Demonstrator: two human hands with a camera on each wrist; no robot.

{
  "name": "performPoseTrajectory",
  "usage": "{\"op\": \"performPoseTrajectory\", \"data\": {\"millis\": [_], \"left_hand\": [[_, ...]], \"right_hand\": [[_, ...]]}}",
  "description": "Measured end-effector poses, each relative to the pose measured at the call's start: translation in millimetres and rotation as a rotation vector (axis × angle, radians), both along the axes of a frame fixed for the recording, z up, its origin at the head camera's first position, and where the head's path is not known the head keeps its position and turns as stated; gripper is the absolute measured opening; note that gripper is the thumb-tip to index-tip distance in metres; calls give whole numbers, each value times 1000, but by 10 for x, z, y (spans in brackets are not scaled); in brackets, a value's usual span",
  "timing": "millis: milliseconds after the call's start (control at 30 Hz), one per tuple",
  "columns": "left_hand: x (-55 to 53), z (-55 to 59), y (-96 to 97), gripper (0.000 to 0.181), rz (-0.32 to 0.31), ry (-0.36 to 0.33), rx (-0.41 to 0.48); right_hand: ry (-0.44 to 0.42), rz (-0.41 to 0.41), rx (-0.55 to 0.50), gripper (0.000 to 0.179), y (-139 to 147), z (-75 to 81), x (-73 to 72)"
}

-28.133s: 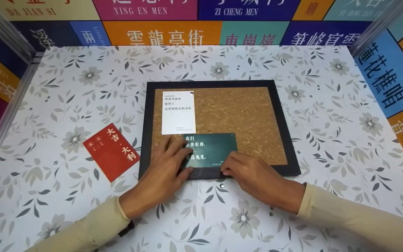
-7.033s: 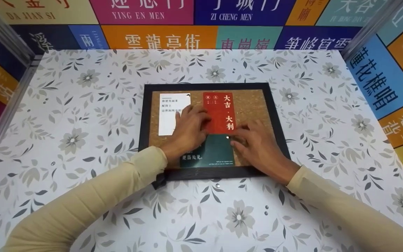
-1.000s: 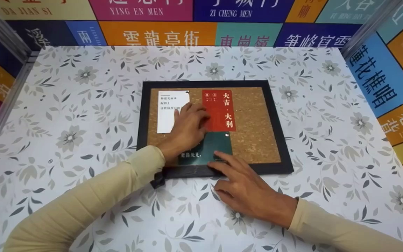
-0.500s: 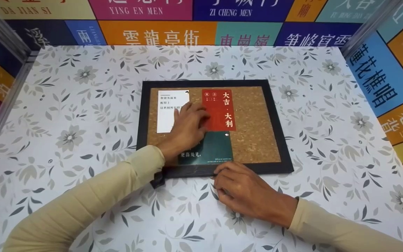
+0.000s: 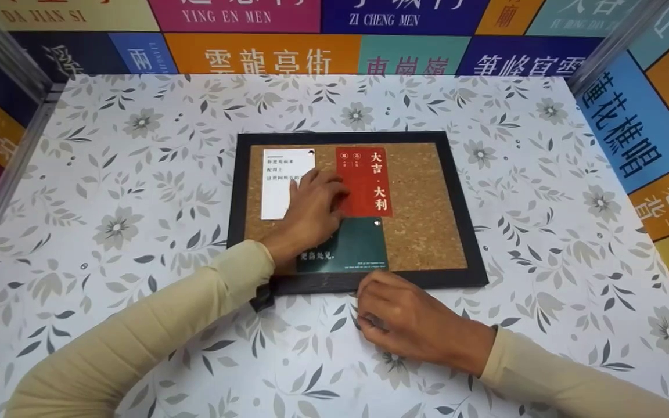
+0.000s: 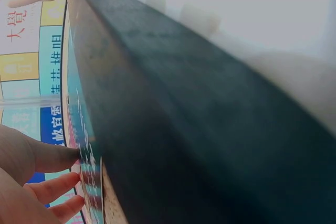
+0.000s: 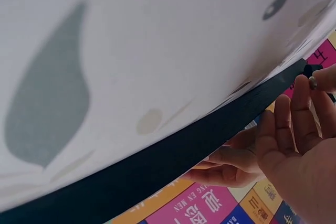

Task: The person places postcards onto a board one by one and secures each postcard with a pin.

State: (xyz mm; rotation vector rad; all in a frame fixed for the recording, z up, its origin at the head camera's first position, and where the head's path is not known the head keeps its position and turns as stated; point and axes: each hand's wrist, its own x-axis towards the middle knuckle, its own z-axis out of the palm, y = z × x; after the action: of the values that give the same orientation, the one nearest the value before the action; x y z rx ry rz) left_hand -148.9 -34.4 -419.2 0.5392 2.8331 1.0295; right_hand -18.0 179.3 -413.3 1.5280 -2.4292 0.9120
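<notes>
A black-framed cork board (image 5: pixel 427 203) lies on the table with three cards on it. My left hand (image 5: pixel 311 209) rests its fingertips on the red card (image 5: pixel 363 180), covering parts of the white card (image 5: pixel 276 197) and the green card (image 5: pixel 363 244). The left wrist view shows its thumb and fingers (image 6: pixel 58 184) pressing at the cards' surface. Just over the frame's near edge, my right hand (image 5: pixel 404 319) pinches a small silver thumbtack (image 7: pixel 313 83) between thumb and index finger. One tack (image 5: pixel 377 222) sits in the green card's upper right corner, another (image 5: pixel 311 152) in the white card's.
Beneath the board spreads a white table (image 5: pixel 137 203) with a leaf and flower print. Cork (image 5: pixel 421 232) shows bare to the right of the cards. Colourful lettered panels (image 5: pixel 265 55) stand behind the table and along both sides.
The red card, on the table at first, now lies on the board. A tack has appeared in the green card. My right hand has come down to the near edge and its fingers have closed together.
</notes>
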Motion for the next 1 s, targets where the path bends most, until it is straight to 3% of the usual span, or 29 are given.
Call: {"op": "performPoseTrajectory", "data": {"millis": [67, 300, 567, 800, 1000], "left_hand": [[20, 50, 2, 41, -1, -10, 0], [-60, -132, -2, 41, 1, 34, 21], [33, 111, 4, 42, -10, -11, -15], [42, 84, 6, 40, -2, 11, -17], [56, 138, 9, 41, -11, -13, -36]], "right_hand": [[-11, 3, -1, 17, 5, 1, -1], [-46, -20, -6, 12, 45, -2, -28], [-66, -53, -49, 13, 108, 7, -116], [-131, -127, -81, 15, 163, 37, -195], [-135, -208, -68, 14, 212, 46, -284]]}}
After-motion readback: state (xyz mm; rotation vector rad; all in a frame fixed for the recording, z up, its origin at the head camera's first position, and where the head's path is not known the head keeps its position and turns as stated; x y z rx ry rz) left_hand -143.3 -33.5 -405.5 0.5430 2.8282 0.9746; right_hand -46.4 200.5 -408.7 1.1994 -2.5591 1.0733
